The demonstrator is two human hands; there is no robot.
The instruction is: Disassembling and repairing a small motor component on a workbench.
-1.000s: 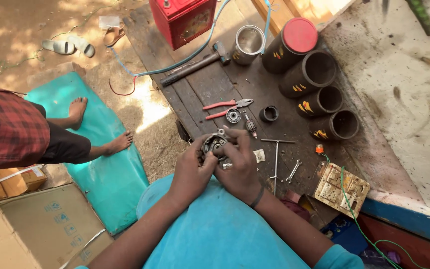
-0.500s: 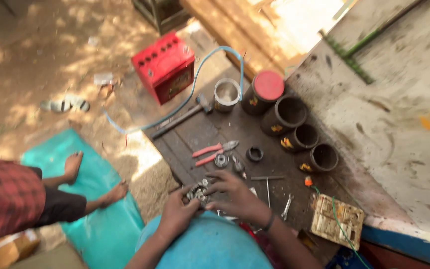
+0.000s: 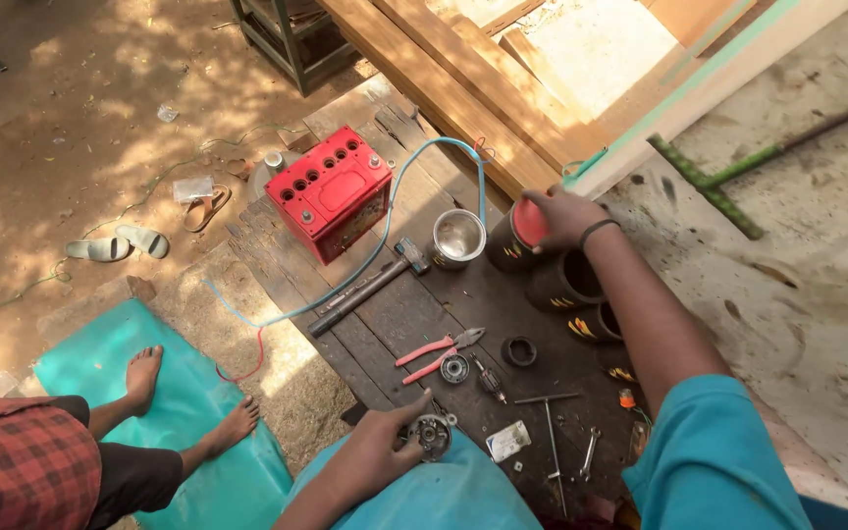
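Round metal part point(image 3: 431, 435) gripped by left hand point(image 3: 385, 447), right hand point(image 3: 563, 214) grasping red-lidded can point(image 3: 520, 234)

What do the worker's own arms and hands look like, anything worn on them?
Both hands are bare, no gloves. The right hand has a thin dark band at the wrist, and a turquoise short sleeve covers the upper arm. The left hand and forearm show nothing worn.

Your right hand point(image 3: 559, 218) covers most of the red lid point(image 3: 530, 224); your forearm hides the lowest black can point(image 3: 622, 374).
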